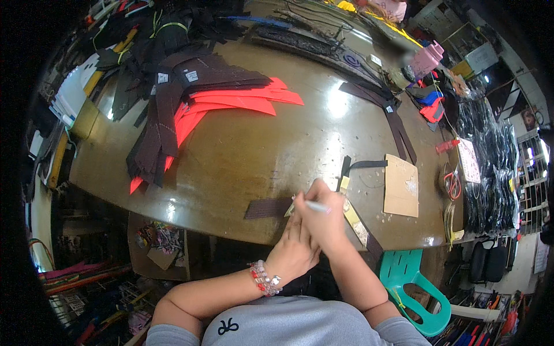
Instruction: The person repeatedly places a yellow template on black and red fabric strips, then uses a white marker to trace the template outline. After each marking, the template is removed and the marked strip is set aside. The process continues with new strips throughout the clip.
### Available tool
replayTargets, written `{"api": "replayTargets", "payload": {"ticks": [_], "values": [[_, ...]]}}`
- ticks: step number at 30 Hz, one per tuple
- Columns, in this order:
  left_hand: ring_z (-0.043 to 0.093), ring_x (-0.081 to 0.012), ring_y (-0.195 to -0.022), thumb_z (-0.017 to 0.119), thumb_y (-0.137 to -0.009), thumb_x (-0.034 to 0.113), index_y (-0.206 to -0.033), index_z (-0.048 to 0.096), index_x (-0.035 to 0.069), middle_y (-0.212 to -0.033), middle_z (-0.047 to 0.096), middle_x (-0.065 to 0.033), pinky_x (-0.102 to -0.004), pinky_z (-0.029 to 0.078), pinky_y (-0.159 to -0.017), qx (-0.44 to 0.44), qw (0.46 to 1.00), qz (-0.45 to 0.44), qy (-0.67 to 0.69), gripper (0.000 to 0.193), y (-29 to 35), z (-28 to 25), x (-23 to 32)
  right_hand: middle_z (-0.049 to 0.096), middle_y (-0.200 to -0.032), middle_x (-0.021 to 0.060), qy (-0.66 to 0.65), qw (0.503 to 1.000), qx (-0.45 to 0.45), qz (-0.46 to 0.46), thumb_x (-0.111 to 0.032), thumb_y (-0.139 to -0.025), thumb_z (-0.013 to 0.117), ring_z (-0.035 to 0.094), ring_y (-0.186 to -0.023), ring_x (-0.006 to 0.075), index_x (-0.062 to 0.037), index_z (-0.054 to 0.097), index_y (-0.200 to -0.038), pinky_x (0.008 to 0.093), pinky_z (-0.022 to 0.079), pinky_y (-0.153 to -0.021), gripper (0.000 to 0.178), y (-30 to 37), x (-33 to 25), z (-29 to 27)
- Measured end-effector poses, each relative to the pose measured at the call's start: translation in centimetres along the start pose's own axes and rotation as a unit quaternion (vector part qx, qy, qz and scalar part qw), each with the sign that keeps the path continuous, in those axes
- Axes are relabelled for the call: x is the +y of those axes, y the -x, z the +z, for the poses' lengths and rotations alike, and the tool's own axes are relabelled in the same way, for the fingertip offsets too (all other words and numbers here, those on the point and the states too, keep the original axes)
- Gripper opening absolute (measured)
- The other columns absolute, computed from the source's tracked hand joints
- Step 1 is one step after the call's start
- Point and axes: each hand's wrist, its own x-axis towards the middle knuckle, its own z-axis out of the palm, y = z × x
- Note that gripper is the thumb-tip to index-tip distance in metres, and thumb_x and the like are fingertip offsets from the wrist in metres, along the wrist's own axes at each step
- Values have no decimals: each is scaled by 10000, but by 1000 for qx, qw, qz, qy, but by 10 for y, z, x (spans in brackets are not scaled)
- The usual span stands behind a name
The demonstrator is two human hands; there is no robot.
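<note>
My right hand (324, 216) is closed round a whitish pen (317, 206) just beyond the table's front edge. My left hand (295, 245), with beaded bracelets at the wrist, lies beside and partly under it. Its visible fingers are stretched out and press down; the right hand hides some of them. A dark brown fabric strip (268, 209) sticks out to the left of the hands. On their right lies a pale yellow flat piece (355, 224), with a dark strip (374, 247) at its near end. A short black strap (345, 168) lies just beyond.
Dark strips (216, 72) with red ones (245, 99) are piled at the far left. A cardboard piece (401, 187), red-handled scissors (452, 183) and plastic-wrapped stacks (490, 167) lie right. A green stool (412, 288) stands at the near right; another person (389, 8) sits far off.
</note>
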Motion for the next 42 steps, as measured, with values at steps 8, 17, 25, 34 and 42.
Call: {"api": "replayTargets", "payload": {"ticks": [8,17,25,34,42], "values": [[557,-384,-1051,593,-895,296,-1275,521,-55,-1104,584,-227,-428,517,-875,5,982,37,-184,522,-24,-21,6,632,-760,77,-395,916,-54,40,-119,-868,637,652,-684,204,-46,562,-793,328,518,-584,128,0,43,-41],[581,-339,-943,759,-773,259,-926,574,24,-1018,568,-150,-434,502,-812,-25,998,-53,-18,336,-94,-34,-24,567,-1043,179,97,951,260,133,-122,-810,733,581,-930,277,20,392,-1418,383,480,-831,712,-13,194,-158],[671,-206,-850,767,-783,146,-990,650,54,-927,696,-101,-338,535,-784,34,966,-133,217,255,-119,-66,-66,513,-1125,200,52,950,269,151,-166,-833,724,565,-1024,325,19,460,-1363,399,479,-895,620,-8,229,-153],[629,-240,-890,697,-851,81,-1060,574,-13,-975,646,-133,-357,491,-790,255,900,-350,-49,260,-35,-198,-256,521,-1160,181,95,947,307,11,-202,-821,724,590,-1027,300,-82,491,-1321,396,504,-874,564,-115,211,-246],[555,-247,-1052,478,-999,113,-1339,429,-77,-1167,576,-151,-365,411,-956,478,855,-190,58,393,-49,-156,-192,487,-1209,203,376,855,354,-51,-330,-811,721,510,-1136,411,-199,379,-1426,496,471,-902,716,-373,206,-288]]}}
